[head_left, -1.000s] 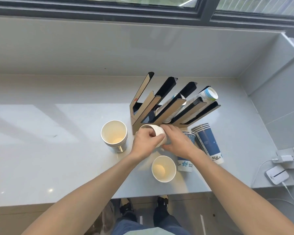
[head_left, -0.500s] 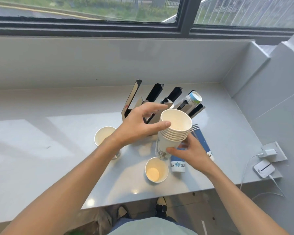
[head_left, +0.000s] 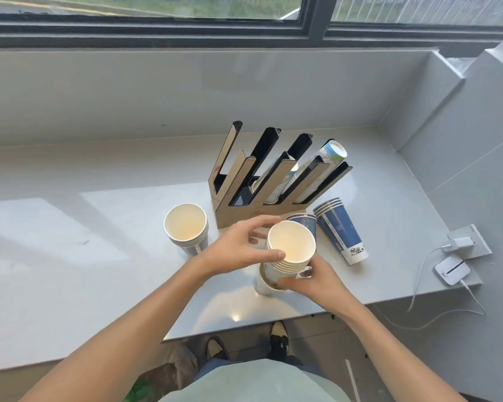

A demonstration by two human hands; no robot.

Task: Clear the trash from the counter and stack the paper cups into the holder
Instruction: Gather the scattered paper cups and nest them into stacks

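Left hand point(head_left: 238, 250): grips the stack point(head_left: 288, 256) rim, frame centre.
Right hand point(head_left: 311, 281): grasps the stack's base.
Holder point(head_left: 244, 192): just above.

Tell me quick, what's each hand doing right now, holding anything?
Left hand: closed on the upper rims of the stack of paper cups.
Right hand: closed on the lower part of the same stack.
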